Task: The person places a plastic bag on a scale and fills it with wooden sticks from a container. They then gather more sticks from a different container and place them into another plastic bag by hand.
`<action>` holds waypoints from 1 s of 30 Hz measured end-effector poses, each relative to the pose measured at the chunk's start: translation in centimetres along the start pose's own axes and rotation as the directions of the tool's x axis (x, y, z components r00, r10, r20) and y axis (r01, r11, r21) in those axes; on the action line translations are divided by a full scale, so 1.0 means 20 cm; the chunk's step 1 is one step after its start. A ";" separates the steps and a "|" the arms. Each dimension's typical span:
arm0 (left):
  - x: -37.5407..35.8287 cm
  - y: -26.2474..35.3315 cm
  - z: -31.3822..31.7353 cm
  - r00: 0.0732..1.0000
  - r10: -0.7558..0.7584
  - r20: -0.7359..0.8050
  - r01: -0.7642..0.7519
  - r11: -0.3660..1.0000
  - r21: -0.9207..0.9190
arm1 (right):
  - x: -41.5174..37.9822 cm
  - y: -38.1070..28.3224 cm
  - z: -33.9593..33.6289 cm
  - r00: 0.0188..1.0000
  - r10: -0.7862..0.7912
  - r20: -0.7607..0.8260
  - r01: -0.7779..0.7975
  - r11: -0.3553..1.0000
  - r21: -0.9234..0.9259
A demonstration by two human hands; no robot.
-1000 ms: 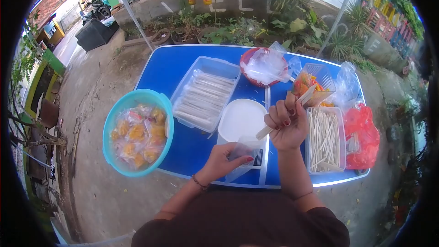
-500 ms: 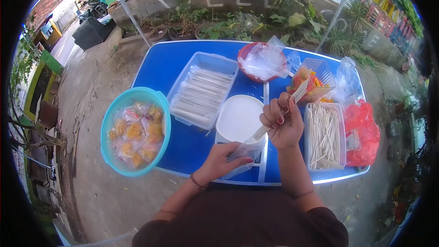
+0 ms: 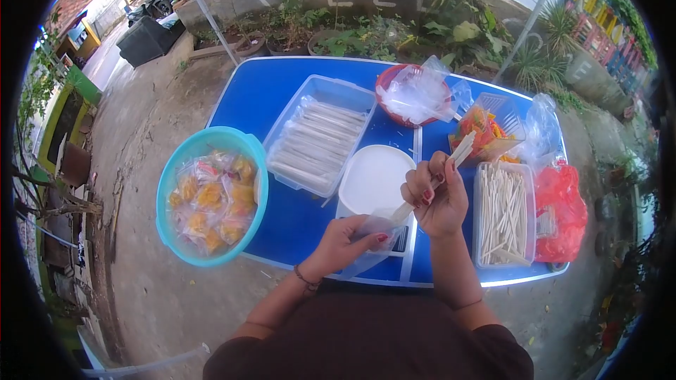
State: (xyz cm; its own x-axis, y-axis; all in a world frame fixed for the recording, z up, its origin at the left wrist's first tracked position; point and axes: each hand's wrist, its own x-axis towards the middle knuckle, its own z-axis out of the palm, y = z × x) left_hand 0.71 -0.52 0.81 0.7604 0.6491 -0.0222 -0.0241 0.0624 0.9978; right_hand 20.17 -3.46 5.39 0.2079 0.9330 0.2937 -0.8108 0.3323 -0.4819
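Observation:
My right hand (image 3: 438,200) is closed around a small bundle of pale sticks (image 3: 462,148), whose tops stick out above the fingers. The lower end of the bundle slants down to the clear plastic bag (image 3: 366,262) at my left hand (image 3: 346,245). My left hand pinches that bag between thumb and fingers. Just behind the hands is a white kitchen scale (image 3: 377,177) with a round top. Right of my right hand, a clear tub (image 3: 528,222) holds many loose pale sticks (image 3: 501,204).
On the blue table (image 3: 264,91) are a tub (image 3: 366,91) of plastic-wrapped stick bundles, a red basket (image 3: 384,98) of clear bags, a clear basket (image 3: 517,127) with orange and yellow packets, and a red plastic bag (image 3: 563,211). A turquoise basin (image 3: 165,222) holds bagged yellow food.
The sticks' lower end now sits closer to the bag in my left hand, and the bag's top has opened out around it. The whole view has shifted slightly.

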 end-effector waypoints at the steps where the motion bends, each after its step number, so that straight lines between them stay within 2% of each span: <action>1: 0.00 0.00 0.00 1.000 -0.015 0.004 0.015 1.000 -0.020 | 0.00 0.01 -0.01 1.000 -0.001 0.006 0.002 0.998 -0.064; 3: 0.00 -0.02 0.01 1.000 -0.031 -0.003 0.031 0.997 -0.066 | 0.00 0.03 -0.04 1.000 -0.003 0.019 0.006 0.982 -0.191; 6: 0.01 -0.04 0.01 0.999 -0.046 -0.022 0.042 0.989 -0.141 | -0.02 0.04 -0.07 0.997 -0.034 -0.064 0.005 0.913 -0.408; 9: 0.01 0.00 0.01 0.996 -0.090 0.013 0.090 0.972 -0.215 | -0.03 0.05 -0.11 0.991 0.004 -0.130 -0.054 0.924 -0.378; 11: 0.01 0.00 0.02 0.992 -0.116 0.055 0.126 0.957 -0.262 | -0.03 0.07 -0.10 0.990 -0.011 -0.142 -0.057 0.882 -0.469; 12: 0.00 0.00 0.02 0.990 -0.136 0.044 0.143 0.951 -0.273 | -0.03 0.07 -0.09 0.989 -0.021 -0.147 -0.058 0.857 -0.512; 15: 0.03 0.01 0.02 0.989 -0.149 -0.009 0.141 0.954 -0.264 | -0.02 0.05 -0.11 0.985 0.137 -0.107 -0.171 0.874 -0.455; 18: 0.03 0.00 -0.01 0.989 -0.118 -0.091 0.098 0.975 -0.199 | -0.03 0.06 -0.10 0.971 0.207 -0.121 -0.238 0.776 -0.584; 20: 0.04 -0.02 -0.04 0.987 -0.078 -0.142 0.056 0.986 -0.157 | -0.03 0.07 -0.08 0.981 0.152 -0.118 -0.192 0.750 -0.633; 24: 0.03 0.00 -0.05 0.988 -0.096 -0.125 0.079 0.988 -0.135 | -0.02 0.08 -0.07 0.987 0.111 -0.115 -0.160 0.715 -0.681; 26: 0.03 0.01 -0.05 0.993 -0.091 -0.068 0.084 0.991 -0.106 | -0.02 0.09 -0.06 0.981 0.149 -0.121 -0.192 0.749 -0.634; 30: 0.03 -0.02 -0.05 0.990 -0.081 -0.114 0.062 0.986 -0.155 | -0.03 0.10 -0.06 0.956 0.253 -0.151 -0.293 0.761 -0.578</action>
State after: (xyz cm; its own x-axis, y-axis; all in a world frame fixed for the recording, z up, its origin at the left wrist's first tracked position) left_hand 0.52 0.51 0.24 0.6807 0.7243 -0.1097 -0.0768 0.2195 0.9726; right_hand 19.05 -3.27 3.21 0.0759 0.9965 0.0341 -0.3617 0.0594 -0.9304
